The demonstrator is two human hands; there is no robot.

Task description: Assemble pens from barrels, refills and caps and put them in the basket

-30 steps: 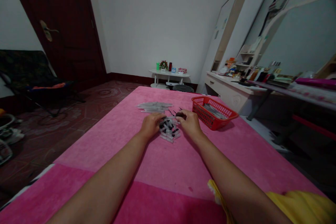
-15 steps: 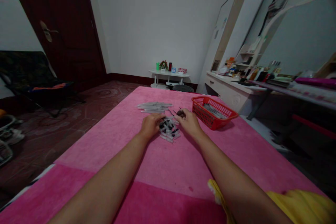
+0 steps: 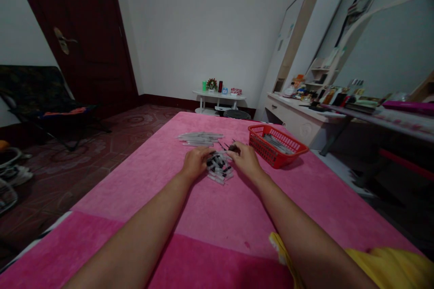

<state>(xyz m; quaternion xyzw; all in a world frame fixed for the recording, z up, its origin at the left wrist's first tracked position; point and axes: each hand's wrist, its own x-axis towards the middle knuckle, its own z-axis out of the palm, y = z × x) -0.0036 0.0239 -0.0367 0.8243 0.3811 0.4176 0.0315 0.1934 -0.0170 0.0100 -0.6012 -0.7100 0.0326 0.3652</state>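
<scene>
Barely shifted, both hands flank a pile, red basket nearby.

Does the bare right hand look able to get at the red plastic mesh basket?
Probably yes: the red basket sits just right of the right hand, with only pink fabric showing between them, though that hand seems busy at the pile of clear-and-black pieces.
</scene>
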